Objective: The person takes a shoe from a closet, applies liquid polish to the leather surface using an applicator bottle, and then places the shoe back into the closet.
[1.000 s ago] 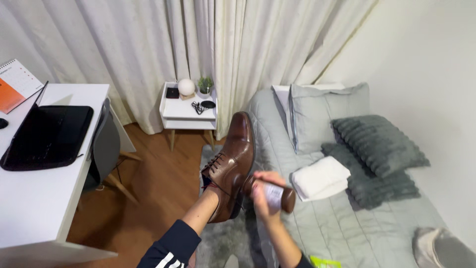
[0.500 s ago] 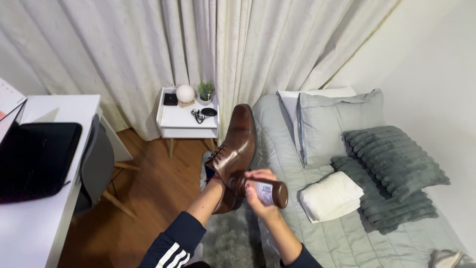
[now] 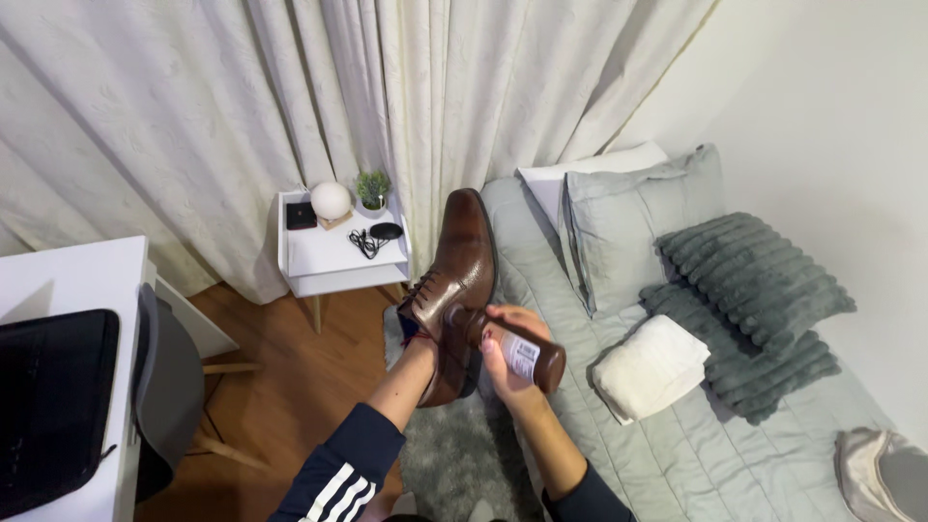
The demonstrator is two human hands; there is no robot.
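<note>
Left hand [image 3: 422, 333]: buried inside the brown dress shoe [image 3: 454, 280], wearing it like a glove; its grip is hidden, cannot tell.
Shoe axis: toe up toward the curtain, heel down, held in the air beside the bed's [image 3: 677, 454] left edge.
Right hand [image 3: 507, 353]: closed round the brown bottle [image 3: 512, 348].
Bottle: lies across, its nozzle end touching the shoe's side by the laces, base pointing right over the bed.

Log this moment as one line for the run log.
left hand: inside brown leather lace-up shoe, held toe-up | right hand: grips brown bottle, tip on shoe side | backdrop: grey quilted bed
</note>
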